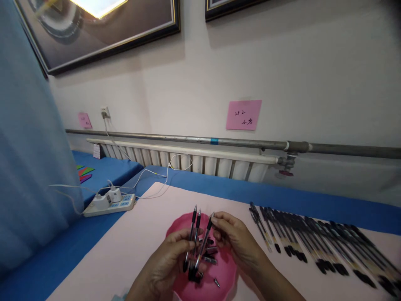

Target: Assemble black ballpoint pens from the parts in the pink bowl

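Over a pink bowl [225, 267] with a wavy rim, my left hand [169, 259] is closed around black gel pens [196, 228], their metal tips pointing up. My right hand [233, 234] pinches the tip end of the rightmost pen [205, 240] between thumb and forefinger. Whether it grips only the metal tip cone is too small to tell. Inside the bowl lie several dark pen parts [210, 259] and a small silver pen tip [216, 282]. The lower ends of the held pens overlap in front of the bowl.
Several black pens [300, 238] lie in a long row at the right on the pink sheet [125, 251]. A white power strip [125, 204] with chargers and cables stands at the left on the blue table [37, 271]. Behind are a radiator [188, 161] and a pipe [175, 137].
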